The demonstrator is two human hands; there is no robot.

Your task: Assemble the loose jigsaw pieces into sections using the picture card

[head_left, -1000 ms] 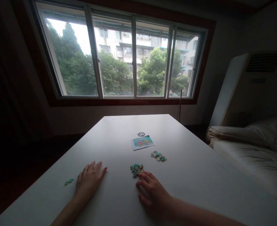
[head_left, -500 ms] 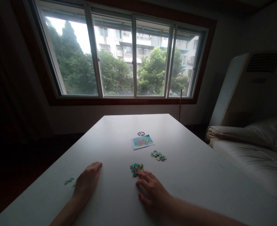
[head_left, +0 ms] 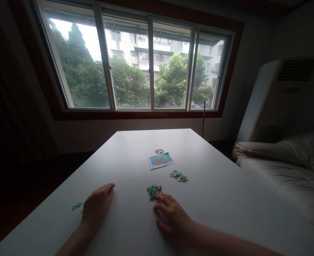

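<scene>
My left hand (head_left: 97,203) rests on the white table (head_left: 135,149) with its fingers curled in together, and I see nothing in it. A pair of green puzzle pieces (head_left: 77,206) lies just to its left. Fingers spread, my right hand (head_left: 173,215) lies flat on the table, its fingertips touching a small heap of coloured puzzle pieces (head_left: 154,190). A second cluster of pieces (head_left: 179,176) lies further back to the right. Behind it are a colourful picture card (head_left: 161,160) and a small round dark object (head_left: 159,151).
A wide window (head_left: 149,64) fills the wall beyond the table's far edge. To the right stand a pale sofa or bedding (head_left: 285,167) and a tall white air-conditioning unit (head_left: 279,99). The floor to the left is dark.
My left hand's fingers, spread flat a second ago, have curled in, and the hand has slid slightly back. My right hand has stayed by the heap.
</scene>
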